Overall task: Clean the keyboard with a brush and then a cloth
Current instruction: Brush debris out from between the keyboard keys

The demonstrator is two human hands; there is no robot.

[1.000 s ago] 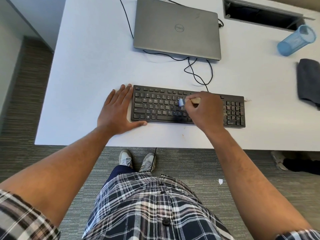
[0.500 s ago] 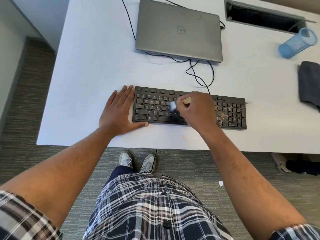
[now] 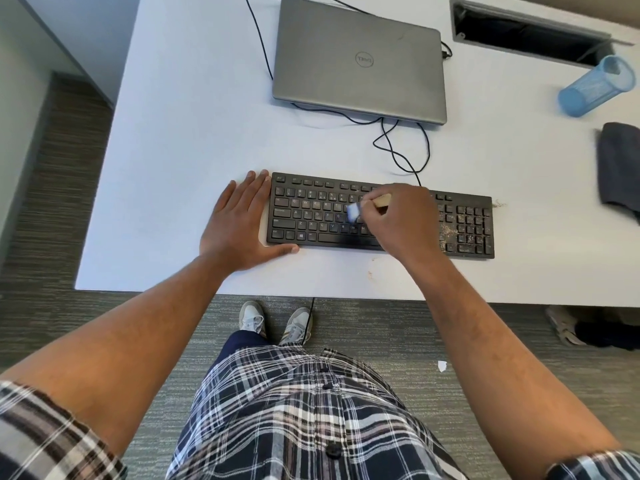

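Head view: a person stands at a white tabletop, brushing a black keyboard that lies near its front edge. The left hand lies flat with fingers spread, resting against the keyboard's left end, thumb along its front edge. The right hand pinches the wooden handle of a small brush, its pale bristles down on the middle letter keys. Crumbs lie thick between the letter keys and number pad; a few specks sit on the tabletop off the right end. The dark cloth waits well apart at the far right, near a tipped blue cup. A closed laptop sits behind. The risk appears to be grit: strokes toward the pad could drive crumbs under the keys or scatter them onto the floor.
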